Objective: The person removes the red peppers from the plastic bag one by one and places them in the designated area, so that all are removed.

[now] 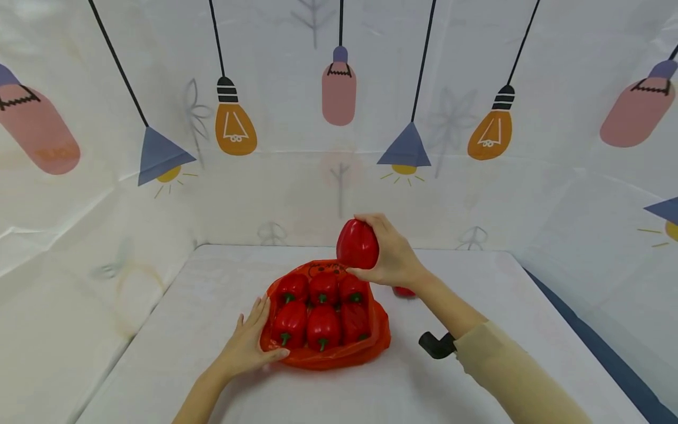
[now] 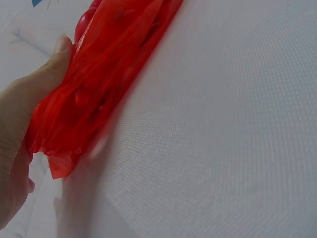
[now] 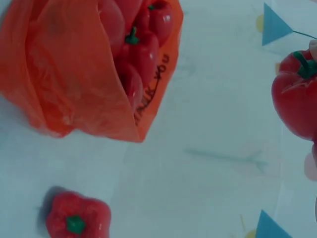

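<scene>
My right hand (image 1: 394,250) grips a red bell pepper (image 1: 356,244) above the far right rim of an orange-red plastic bag (image 1: 365,355). In the right wrist view that bell pepper (image 3: 294,104) shows its green stem, with only a fingertip visible on it. Several more red bell peppers (image 1: 323,327) sit in rows inside the bag, most stems facing me. My left hand (image 1: 246,344) rests along the bag's left side, fingers extended up the side and thumb across the front. The left wrist view shows the thumb against the bag's wrinkled plastic (image 2: 99,74).
A loose red bell pepper (image 3: 79,218) lies on the white table (image 1: 175,341) to the right of the bag; my right forearm partly covers it in the head view. A black curved piece (image 1: 436,344) juts from beside the right sleeve. Behind the table hangs a lamp-patterned sheet (image 1: 296,194).
</scene>
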